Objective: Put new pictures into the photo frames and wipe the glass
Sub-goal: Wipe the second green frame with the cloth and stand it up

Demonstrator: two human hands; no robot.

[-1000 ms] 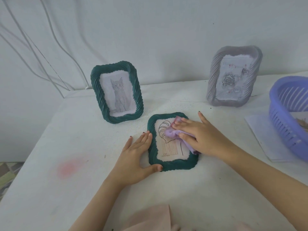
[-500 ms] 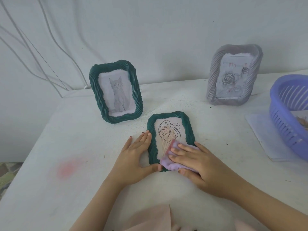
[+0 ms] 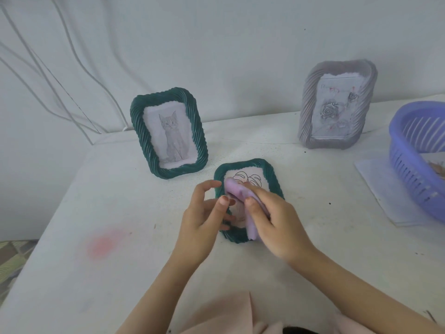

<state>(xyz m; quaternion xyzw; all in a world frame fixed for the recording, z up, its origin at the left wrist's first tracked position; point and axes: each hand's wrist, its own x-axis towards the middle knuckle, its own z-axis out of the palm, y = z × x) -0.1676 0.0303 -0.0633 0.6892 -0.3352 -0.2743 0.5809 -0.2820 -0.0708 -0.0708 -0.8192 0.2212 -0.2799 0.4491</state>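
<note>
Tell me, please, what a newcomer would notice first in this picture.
A green frame with a leaf drawing lies flat in the middle; the right hand grips a lilac cloth over its glass, the left hand at its edge. Behind stand a green cat-picture frame, left, and a grey rose-picture frame, right.

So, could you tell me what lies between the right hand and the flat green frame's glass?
The lilac cloth, gripped by the right hand, in the head view.

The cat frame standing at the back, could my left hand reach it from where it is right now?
Probably yes. The left hand sits at the flat leaf frame, and only bare table lies between it and the cat frame.
</note>
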